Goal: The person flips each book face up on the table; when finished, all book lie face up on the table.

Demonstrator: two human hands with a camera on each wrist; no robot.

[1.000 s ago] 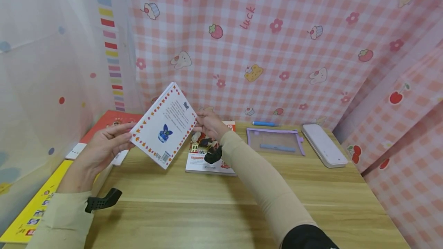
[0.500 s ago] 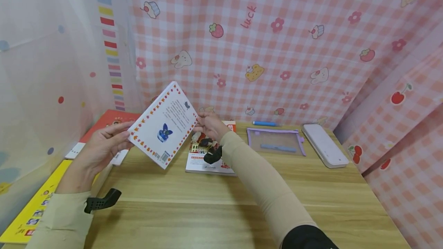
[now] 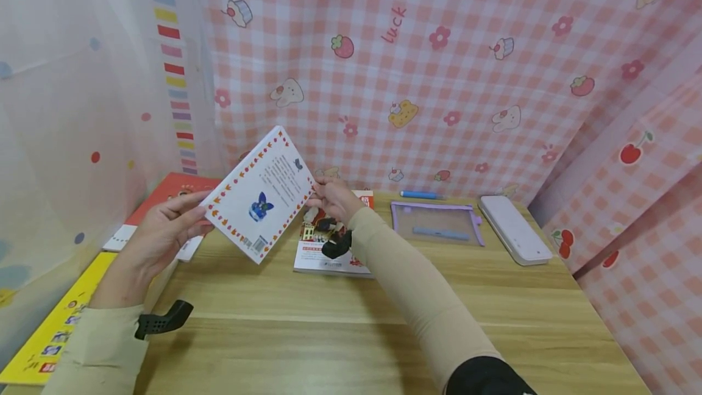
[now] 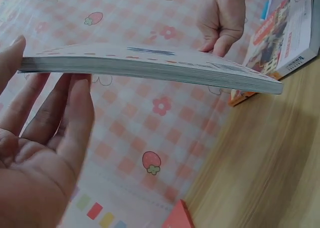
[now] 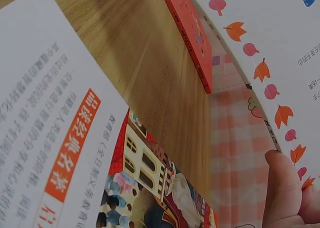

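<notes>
A white paperback book point(image 3: 262, 194) with a border of orange and pink leaves is held tilted above the table, its back cover with a blue picture and barcode facing up. My left hand point(image 3: 164, 230) grips its left corner, thumb on top and fingers beneath, as the left wrist view shows. On the opposite edge, by the spine, my right hand point(image 3: 336, 199) pinches the book between thumb and fingers. Below the right hand lies a second book point(image 3: 323, 261) with a colourful picture on its cover, partly covered by the hand and wrist.
Along the left side lie a red-and-white book point(image 3: 175, 191) and a yellow book point(image 3: 55, 328). At the back right are a blue pen point(image 3: 421, 195), a purple-edged mesh pouch point(image 3: 439, 218) with a blue item inside, and a white case point(image 3: 514, 230). A checked curtain point(image 3: 351, 78) hangs behind the table.
The held book has shifted very slightly, its top corner a little higher in view. Both hands keep the same grip, and the other things stay where they were.
</notes>
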